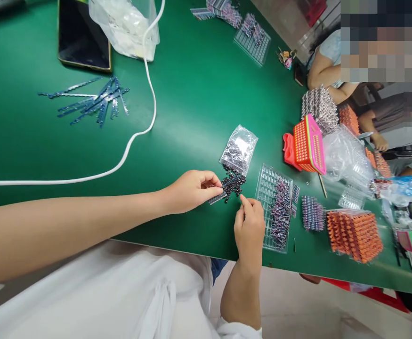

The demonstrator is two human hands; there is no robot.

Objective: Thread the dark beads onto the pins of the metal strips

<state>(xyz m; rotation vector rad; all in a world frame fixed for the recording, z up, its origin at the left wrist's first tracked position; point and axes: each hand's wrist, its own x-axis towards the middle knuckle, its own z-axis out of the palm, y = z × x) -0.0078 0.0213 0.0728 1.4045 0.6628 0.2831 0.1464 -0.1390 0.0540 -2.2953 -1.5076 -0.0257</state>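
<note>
My left hand (196, 190) pinches a thin dark blue strip (231, 181) over a pile of small dark beads (234, 187). Under its fingertips lies a small ridged piece (217, 198). At the near edge of the pile is my right hand (250, 219), its fingers closed; whatever they hold is too small to name. A clear plastic bag (239, 148) with dark pieces touches the far side of the pile. Right of my right hand, a clear compartment tray (266, 188) bears many small purple and blue pieces (280, 212).
Blue strips (101, 101), a phone (82, 37) and a white cable (135, 134) lie on the green table (191, 103). An orange basket (302, 143), orange stacks (354, 235) and a purple bundle (312, 214) are at right. Other people sit across the table.
</note>
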